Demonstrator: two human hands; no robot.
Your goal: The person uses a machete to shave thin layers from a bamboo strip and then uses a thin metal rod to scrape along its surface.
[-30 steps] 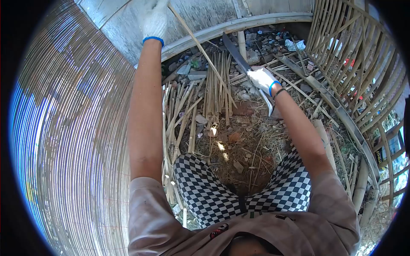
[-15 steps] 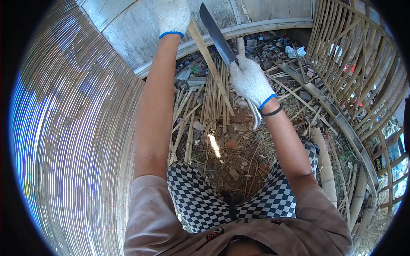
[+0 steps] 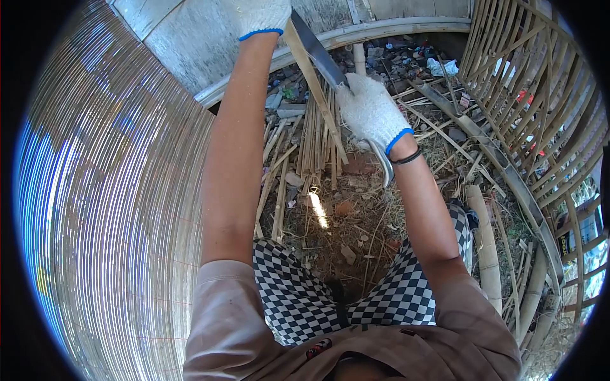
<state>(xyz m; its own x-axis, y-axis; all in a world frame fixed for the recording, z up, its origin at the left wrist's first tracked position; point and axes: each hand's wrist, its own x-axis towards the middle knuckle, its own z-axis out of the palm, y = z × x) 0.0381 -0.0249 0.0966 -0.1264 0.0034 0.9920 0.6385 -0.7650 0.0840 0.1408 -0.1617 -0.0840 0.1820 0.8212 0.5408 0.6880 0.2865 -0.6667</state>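
My left hand (image 3: 260, 14), in a white knit glove with a blue cuff, is closed around the upper end of a split bamboo strip (image 3: 312, 79); the top edge of the view cuts off part of its fingers. The strip slants down to the right, its lower end close to the ground. My right hand (image 3: 373, 117), gloved the same way, grips a machete by its handle, most of which is hidden. The dark machete blade (image 3: 323, 58) points up and left, lying along the strip's right side with its tip by my left glove.
A pile of bamboo strips (image 3: 316, 143) lies on the littered ground below. At left stands a slatted bamboo screen (image 3: 121, 209), at right a woven bamboo lattice (image 3: 534, 95). A whitish panel wall (image 3: 203, 47) closes the far side. Bamboo poles (image 3: 484, 244) lie by my right knee.
The machete blade has swung left, bringing its tip from open space to beside my left glove and the strip. My left hand has shifted slightly up and right, still on the strip.
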